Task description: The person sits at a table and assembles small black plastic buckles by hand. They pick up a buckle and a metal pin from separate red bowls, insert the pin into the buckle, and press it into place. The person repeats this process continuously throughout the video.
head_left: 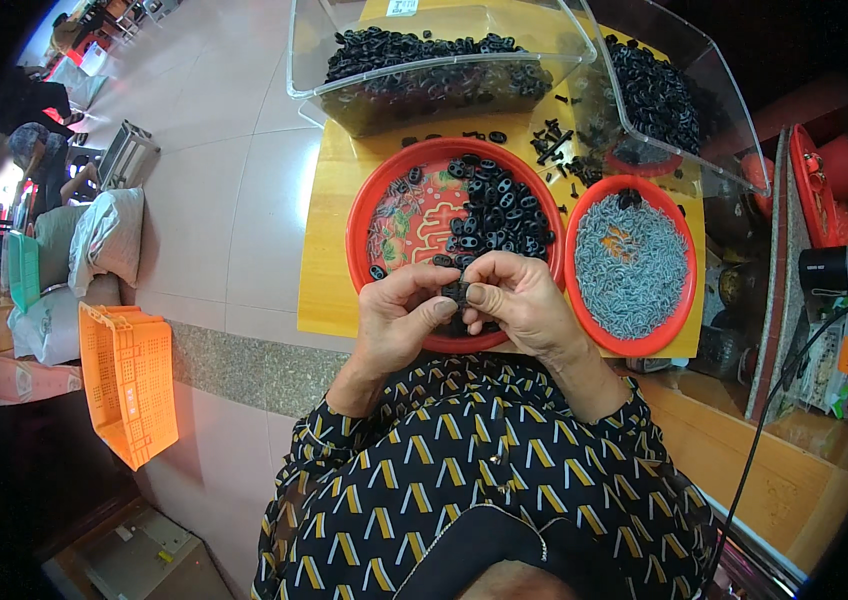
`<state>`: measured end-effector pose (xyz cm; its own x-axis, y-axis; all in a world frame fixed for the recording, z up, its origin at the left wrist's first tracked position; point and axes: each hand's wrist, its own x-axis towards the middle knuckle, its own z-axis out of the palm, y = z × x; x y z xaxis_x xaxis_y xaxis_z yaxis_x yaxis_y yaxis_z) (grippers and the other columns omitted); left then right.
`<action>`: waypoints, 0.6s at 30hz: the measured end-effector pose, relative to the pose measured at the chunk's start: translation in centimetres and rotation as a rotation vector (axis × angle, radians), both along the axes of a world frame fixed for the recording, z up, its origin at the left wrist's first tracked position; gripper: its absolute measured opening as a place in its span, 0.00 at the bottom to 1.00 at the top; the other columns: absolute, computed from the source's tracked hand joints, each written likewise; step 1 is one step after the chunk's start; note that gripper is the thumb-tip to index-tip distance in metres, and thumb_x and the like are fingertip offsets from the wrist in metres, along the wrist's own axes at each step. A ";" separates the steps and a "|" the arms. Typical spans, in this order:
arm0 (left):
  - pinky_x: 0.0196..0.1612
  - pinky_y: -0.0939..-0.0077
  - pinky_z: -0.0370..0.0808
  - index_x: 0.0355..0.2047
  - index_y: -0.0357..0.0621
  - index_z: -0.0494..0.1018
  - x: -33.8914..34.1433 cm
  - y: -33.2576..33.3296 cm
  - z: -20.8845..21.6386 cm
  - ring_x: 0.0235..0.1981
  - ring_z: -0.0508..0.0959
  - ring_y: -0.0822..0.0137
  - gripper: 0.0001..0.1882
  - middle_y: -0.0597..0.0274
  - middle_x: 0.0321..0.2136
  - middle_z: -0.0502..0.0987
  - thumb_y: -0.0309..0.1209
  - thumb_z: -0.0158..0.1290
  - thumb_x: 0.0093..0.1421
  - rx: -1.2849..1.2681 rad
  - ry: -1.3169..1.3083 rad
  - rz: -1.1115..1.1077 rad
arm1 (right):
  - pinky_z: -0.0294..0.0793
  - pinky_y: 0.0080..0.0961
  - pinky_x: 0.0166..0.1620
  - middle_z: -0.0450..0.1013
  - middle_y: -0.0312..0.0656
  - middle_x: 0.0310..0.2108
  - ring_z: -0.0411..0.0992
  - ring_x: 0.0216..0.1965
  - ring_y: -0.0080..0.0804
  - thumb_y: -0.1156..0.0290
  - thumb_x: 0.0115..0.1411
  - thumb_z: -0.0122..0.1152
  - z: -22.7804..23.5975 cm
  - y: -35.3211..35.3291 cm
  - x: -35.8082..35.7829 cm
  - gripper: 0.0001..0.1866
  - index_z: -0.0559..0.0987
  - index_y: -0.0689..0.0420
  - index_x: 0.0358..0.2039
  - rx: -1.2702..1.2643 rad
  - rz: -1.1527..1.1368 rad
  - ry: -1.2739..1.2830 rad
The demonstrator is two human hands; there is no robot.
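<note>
Above the near part of a red round tray, both my hands meet at fingertip height. My left hand and my right hand are closed in a pinch on one small black plastic piece, mostly covered by the fingers. Many black oval pieces with two holes are heaped in the tray's right half. Small silver metal pieces lie thinly on its patterned left side. To the right, a smaller red tray is filled with silver metal pieces, apparently screws.
Two clear plastic bins of black parts stand along the far side of the yellow table. Loose black parts lie between bins and trays. An orange basket is left on the floor, near sacks. A black cable hangs at right.
</note>
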<state>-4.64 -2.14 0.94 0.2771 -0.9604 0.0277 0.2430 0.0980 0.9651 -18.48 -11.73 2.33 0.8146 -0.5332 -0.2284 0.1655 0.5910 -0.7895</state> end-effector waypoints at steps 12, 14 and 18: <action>0.32 0.84 0.72 0.36 0.33 0.71 -0.3 -0.6 0.8 0.30 0.73 0.76 0.11 0.63 0.28 0.74 0.18 0.52 0.49 -0.037 -0.180 0.074 | 0.74 0.15 0.25 0.69 0.36 0.23 0.70 0.22 0.20 0.76 0.52 0.56 -0.2 -0.4 0.4 0.05 0.71 0.62 0.28 0.057 0.028 -0.048; 0.33 0.84 0.72 0.35 0.33 0.71 -0.4 -0.6 0.6 0.30 0.73 0.76 0.11 0.62 0.28 0.74 0.17 0.52 0.49 -0.022 -0.159 0.090 | 0.74 0.15 0.25 0.69 0.37 0.23 0.70 0.22 0.21 0.76 0.52 0.56 -0.2 -0.5 0.5 0.05 0.70 0.61 0.28 0.060 0.040 -0.036; 0.34 0.83 0.71 0.35 0.33 0.71 -0.4 -1.1 0.4 0.30 0.73 0.76 0.11 0.62 0.29 0.74 0.17 0.52 0.49 -0.066 -0.386 0.090 | 0.74 0.15 0.26 0.70 0.37 0.23 0.70 0.21 0.21 0.76 0.52 0.56 -0.9 -0.6 0.9 0.04 0.70 0.61 0.26 0.037 0.013 -0.032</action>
<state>-5.01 -3.22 1.35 0.3167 -0.9256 0.2075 -0.1487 0.1676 0.9746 -17.62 -12.29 1.47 0.8288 -0.5138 -0.2216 0.1821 0.6222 -0.7614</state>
